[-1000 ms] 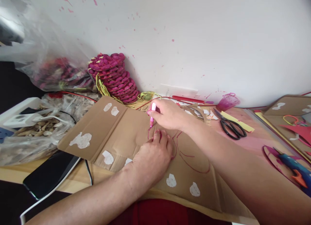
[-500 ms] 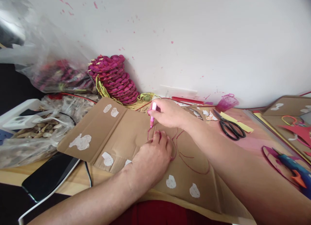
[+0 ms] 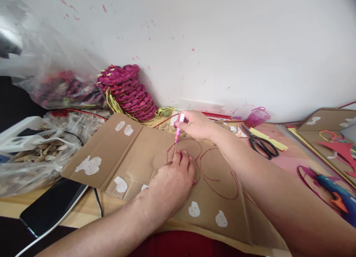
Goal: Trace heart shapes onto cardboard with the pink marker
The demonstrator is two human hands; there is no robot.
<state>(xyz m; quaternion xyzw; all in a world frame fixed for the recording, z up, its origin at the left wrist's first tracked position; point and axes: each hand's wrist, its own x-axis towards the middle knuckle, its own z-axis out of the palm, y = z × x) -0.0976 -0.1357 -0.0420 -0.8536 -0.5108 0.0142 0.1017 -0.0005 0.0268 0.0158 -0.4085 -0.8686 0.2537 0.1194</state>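
Note:
A pink-and-white marker (image 3: 179, 129) is gripped in my right hand (image 3: 191, 123), its tip down at the far part of a brown cardboard sheet (image 3: 150, 146). Curved reddish-purple lines (image 3: 219, 196) run over the sheet, partly hidden under both arms. My left hand (image 3: 174, 179) rests on the cardboard just nearer to me, fingers bent and close together. A thin tan edge shows at its fingertips, beside the marker tip; what lies under the fingers is mostly hidden. Torn white paper patches (image 3: 194, 209) cling to the cardboard.
Black scissors (image 3: 263, 144) and a yellow strip (image 3: 268, 139) lie at the right, with a blue tool with an orange trigger (image 3: 333, 190) nearer. A stack of magenta pieces (image 3: 133, 94) leans at the wall. A black phone (image 3: 52, 205) and plastic bags (image 3: 25, 175) are at the left.
The marker tip has moved a little to the right and nearer along the outline, with my right hand. My left hand stays on the cardboard; the view has shifted slightly.

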